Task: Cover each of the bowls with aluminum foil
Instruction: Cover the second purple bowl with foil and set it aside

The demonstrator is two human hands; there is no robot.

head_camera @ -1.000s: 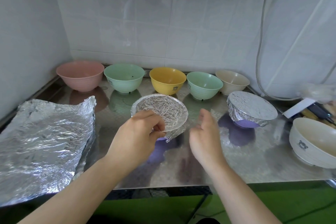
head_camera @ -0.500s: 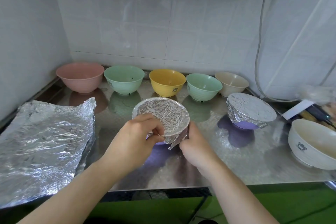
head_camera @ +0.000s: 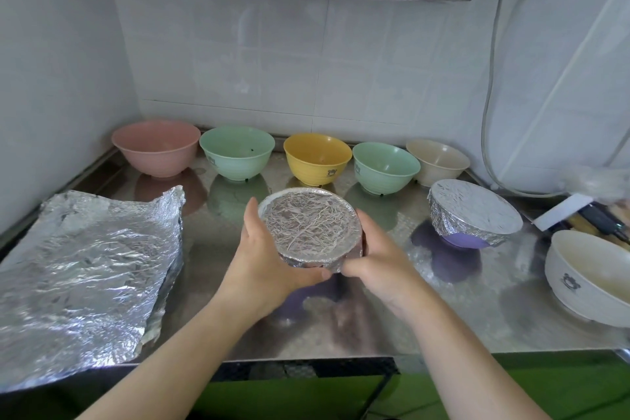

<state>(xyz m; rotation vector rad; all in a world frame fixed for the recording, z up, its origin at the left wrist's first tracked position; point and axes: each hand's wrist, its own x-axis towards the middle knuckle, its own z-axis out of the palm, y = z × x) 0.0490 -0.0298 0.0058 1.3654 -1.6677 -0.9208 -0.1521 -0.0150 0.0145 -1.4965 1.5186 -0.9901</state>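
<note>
A foil-covered bowl (head_camera: 308,227) sits at the middle of the steel counter, tilted toward me. My left hand (head_camera: 262,259) cups its left side and my right hand (head_camera: 378,259) cups its right side, both thumbs pressing the foil at the near rim. A second foil-covered purple bowl (head_camera: 472,213) stands to the right. Along the back wall stand uncovered bowls: pink (head_camera: 156,147), green (head_camera: 237,152), yellow (head_camera: 317,157), green (head_camera: 385,165) and beige (head_camera: 437,160). A stack of foil sheets (head_camera: 85,269) lies at the left.
A large white bowl (head_camera: 589,276) stands at the right edge, with a white box and utensils (head_camera: 579,215) behind it. A cable (head_camera: 487,133) hangs down the right wall. The counter's front edge (head_camera: 306,356) runs just below my wrists.
My right hand came in from the right and closed round the bowl's side. Both hands now wrap the bowl, and the loose foil flap at the near rim has been pressed flat.
</note>
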